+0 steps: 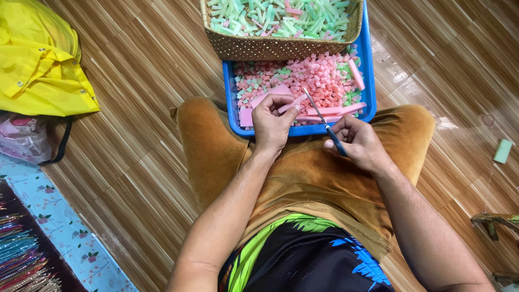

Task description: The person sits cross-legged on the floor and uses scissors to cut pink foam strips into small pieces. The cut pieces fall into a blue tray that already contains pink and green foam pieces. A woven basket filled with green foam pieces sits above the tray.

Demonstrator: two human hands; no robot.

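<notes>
Left hand point(272, 120) pinches a pink strip point(292, 103); right hand point(357, 141) grips scissors point(323, 120).
Strip looks light, soft, bendy foam; best held near its end, just left of the blades, over the tray point(369, 70).

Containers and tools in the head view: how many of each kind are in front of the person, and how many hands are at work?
Blue plastic tray: 1
Woven basket: 1
Scissors, held in the right hand: 1
Hands, counting the left hand pinching a pink foam strip: 2
Total: 5
The small foam pieces are too many to count.
</notes>
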